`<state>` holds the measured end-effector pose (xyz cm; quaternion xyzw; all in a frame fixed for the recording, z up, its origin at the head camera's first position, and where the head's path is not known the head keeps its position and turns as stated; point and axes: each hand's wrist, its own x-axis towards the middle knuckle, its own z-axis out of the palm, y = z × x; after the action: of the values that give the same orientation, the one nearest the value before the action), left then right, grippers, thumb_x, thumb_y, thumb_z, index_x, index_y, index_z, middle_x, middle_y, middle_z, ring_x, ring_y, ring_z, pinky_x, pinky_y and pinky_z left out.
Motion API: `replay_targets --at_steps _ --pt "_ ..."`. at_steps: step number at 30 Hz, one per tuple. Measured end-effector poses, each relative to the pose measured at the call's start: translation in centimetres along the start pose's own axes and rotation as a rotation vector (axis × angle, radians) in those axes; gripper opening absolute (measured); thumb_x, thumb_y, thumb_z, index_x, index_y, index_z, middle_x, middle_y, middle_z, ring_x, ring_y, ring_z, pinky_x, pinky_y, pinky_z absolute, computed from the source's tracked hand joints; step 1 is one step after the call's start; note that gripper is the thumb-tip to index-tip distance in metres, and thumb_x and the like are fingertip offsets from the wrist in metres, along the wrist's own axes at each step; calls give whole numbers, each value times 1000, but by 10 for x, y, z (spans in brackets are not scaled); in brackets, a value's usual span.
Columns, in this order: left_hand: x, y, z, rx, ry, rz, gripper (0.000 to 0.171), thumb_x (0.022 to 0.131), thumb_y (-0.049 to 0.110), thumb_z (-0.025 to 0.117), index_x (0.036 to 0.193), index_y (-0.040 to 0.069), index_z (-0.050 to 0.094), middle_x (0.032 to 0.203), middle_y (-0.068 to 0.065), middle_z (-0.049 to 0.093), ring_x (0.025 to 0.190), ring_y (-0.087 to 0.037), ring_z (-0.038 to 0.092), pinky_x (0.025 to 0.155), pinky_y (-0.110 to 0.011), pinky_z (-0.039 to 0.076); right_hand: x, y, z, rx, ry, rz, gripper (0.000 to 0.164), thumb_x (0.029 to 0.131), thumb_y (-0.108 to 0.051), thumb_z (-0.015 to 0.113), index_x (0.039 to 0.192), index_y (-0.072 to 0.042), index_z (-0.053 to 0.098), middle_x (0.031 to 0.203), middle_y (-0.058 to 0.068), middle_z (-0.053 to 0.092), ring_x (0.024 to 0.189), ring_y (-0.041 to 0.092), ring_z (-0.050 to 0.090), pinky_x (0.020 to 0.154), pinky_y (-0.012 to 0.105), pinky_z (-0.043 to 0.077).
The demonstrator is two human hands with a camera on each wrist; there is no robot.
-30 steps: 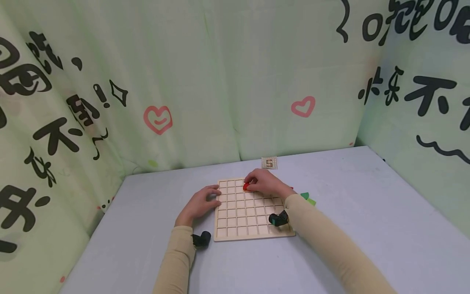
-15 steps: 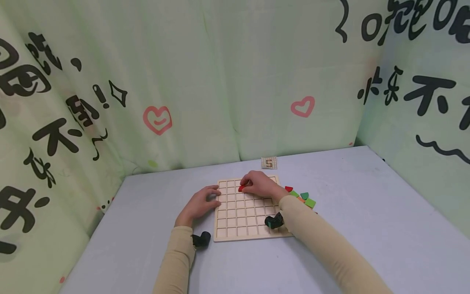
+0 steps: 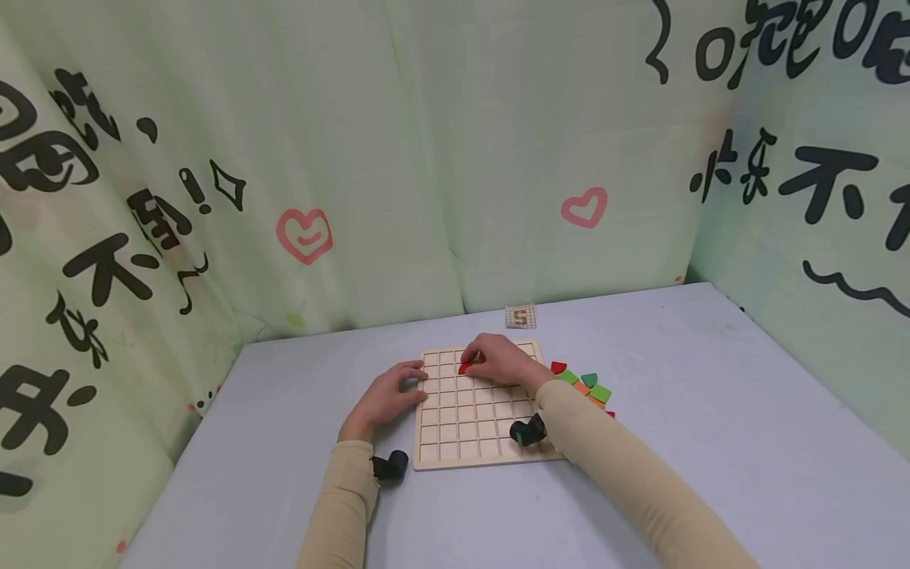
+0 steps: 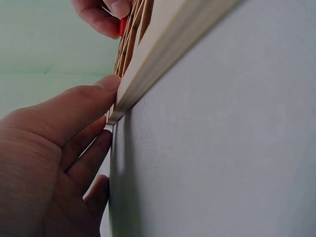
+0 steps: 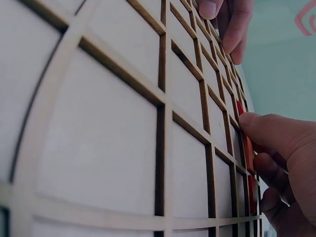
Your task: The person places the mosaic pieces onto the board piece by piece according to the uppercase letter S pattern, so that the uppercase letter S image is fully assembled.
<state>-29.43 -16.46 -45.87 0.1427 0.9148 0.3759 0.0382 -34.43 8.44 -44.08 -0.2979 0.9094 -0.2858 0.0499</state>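
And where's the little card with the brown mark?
In the head view, the card lies on the table, just beyond the wooden board, near its far right corner.

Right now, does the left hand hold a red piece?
No, the right hand pinches the red piece; the left hand touches the board.

Both forearms beige-sleeved: L forearm (image 3: 337,506) runs to approx 12:30, R forearm (image 3: 640,482) to approx 10:30. L hand (image 3: 384,393) angles to abt 1:30 off its wrist, L thumb (image 4: 94,96) held apart fr. slightly bent L fingers (image 4: 91,155). R hand (image 3: 501,359), at approx 2:30 fr. L hand, points abt 10 o'clock, R thumb (image 5: 274,131) & curled R fingers (image 5: 274,170) pinching.
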Motion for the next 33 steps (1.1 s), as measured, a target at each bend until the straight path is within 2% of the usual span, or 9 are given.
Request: replay_targets --at_steps 10,25,33 --pt "0 1 -2 14 3 19 32 88 14 73 117 5 67 145 -8 49 139 -31 37 114 -48 30 2 1 0 -20 8 -19 19 92 -17 69 108 -8 73 100 2 64 91 17 57 85 34 50" --pt "0 -1 -1 5 5 28 30 87 14 73 116 5 68 145 -8 50 139 -30 37 114 -48 30 3 -1 -1 11 -13 19 18 91 -16 70 107 -9 73 100 1 64 91 16 57 85 34 50" --pt "0 0 0 4 -5 13 31 87 15 73 117 7 67 145 -6 49 140 -29 37 114 -47 30 3 -6 -3 -8 -40 22 19 92 -18 68 108 -8 74 99 2 65 95 18 58 87 35 50"
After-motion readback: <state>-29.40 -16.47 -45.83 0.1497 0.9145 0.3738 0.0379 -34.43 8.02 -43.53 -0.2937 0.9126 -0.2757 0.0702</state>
